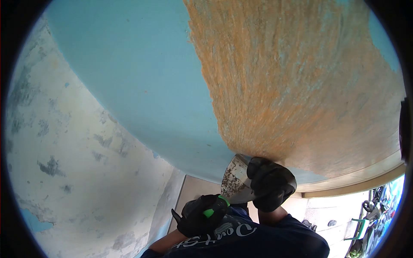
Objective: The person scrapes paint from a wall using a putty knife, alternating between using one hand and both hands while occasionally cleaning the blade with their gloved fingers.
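Note:
My left hand [201,215], in a black glove, is closed around a green and black handle at the lower centre. To its right, my right hand [272,182], also black-gloved, is closed on a rusty, whitish metal blade [236,178]. The blade stands between the two hands, its upper end near the lower edge of the scraped orange-brown patch [258,86]. Whether the green handle and the blade are one tool cannot be made out. Smooth blue paint [142,73] lies left of the patch.
A stained whitish wall [81,163] curves along the left. A beige ledge [357,182] runs along the lower right edge of the painted surface. Beyond it, at the far lower right, are a green-framed object [359,229] and several dark objects. A dark shirt fills the bottom centre.

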`<state>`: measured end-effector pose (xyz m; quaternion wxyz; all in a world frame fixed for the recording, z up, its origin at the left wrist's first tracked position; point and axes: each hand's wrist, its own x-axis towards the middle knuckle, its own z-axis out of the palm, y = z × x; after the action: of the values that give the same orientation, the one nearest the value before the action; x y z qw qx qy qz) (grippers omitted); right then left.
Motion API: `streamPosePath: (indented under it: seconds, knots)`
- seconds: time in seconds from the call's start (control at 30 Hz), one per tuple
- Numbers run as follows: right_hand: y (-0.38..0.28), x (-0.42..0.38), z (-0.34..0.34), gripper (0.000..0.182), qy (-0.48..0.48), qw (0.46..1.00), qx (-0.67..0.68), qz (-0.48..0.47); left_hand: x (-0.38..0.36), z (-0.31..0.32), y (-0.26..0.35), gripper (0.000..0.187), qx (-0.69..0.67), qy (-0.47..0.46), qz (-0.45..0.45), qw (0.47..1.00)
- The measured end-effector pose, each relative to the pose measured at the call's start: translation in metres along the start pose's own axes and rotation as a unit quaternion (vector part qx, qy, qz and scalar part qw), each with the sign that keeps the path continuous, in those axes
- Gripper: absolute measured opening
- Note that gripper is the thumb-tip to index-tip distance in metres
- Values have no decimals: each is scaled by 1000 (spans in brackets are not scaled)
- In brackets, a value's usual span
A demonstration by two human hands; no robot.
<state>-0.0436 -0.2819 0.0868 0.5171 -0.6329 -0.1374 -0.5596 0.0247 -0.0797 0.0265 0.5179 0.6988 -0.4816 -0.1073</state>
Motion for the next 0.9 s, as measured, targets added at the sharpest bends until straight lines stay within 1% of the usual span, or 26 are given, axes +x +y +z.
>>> streamPosePath:
  seconds: [0.07, 0.13, 0.17, 0.23, 0.27, 0.3, 0.33, 0.37, 0.4, 0.43, 0.5, 0.53, 0.6, 0.63, 0.7, 0.9]
  knots:
    - [0, 5, -1, 50, -14, 1000, -10, 14, 0, 2, -7, 37, -13, -4, 2, 1000]
    - [-2, 13, -6, 37, -91, 995, -25, 14, 4, 1, -12, 37, -26, -7, 6, 1000]
    - [-5, 14, -9, 37, -94, 995, -25, 15, 7, 1, -13, 39, -33, -22, 6, 999]
    - [-13, 12, -15, 34, -138, 983, -79, 86, 6, 3, -15, 40, -44, -35, 4, 998]
    - [-8, 12, -11, 34, -141, 983, -80, 89, 4, 6, -18, 40, -28, -14, 0, 1000]
    - [1, 11, -1, 35, -82, 993, -66, 50, 1, 9, -20, 40, -12, 5, -5, 1000]
    - [6, 6, 4, 36, -20, 998, -53, 10, -1, 13, -20, 40, -13, 1, -7, 1000]
    - [6, 0, -3, 36, -16, 998, -54, 10, -2, 19, -21, 40, -22, 22, -12, 999]
    - [7, -4, -13, 38, -55, 995, -74, 32, -1, 22, -22, 40, -30, 45, -13, 998]
    - [6, -7, -19, 42, -95, 990, -93, 56, -3, 22, -21, 40, -29, 45, -12, 999]
    - [-1, -7, -17, 43, -80, 992, -84, 50, -7, 23, -16, 41, -49, 15, -22, 998]
    - [-4, -4, -14, 45, -67, 994, -75, 43, -8, 23, -12, 41, -49, 16, -20, 998]
    - [-8, 5, -9, 49, -45, 997, -52, 27, -5, 21, -2, 33, -24, 23, -6, 999]
    - [-9, 7, -7, 51, -34, 998, -39, 21, -5, 21, 1, 33, -22, 26, -6, 999]
    - [-10, 11, -4, 52, -35, 999, -33, 23, -4, 19, 5, 30, -32, 19, -26, 999]
    - [-7, 13, -2, 55, -52, 997, -46, 19, -6, 20, 3, 29, -58, 21, -46, 997]
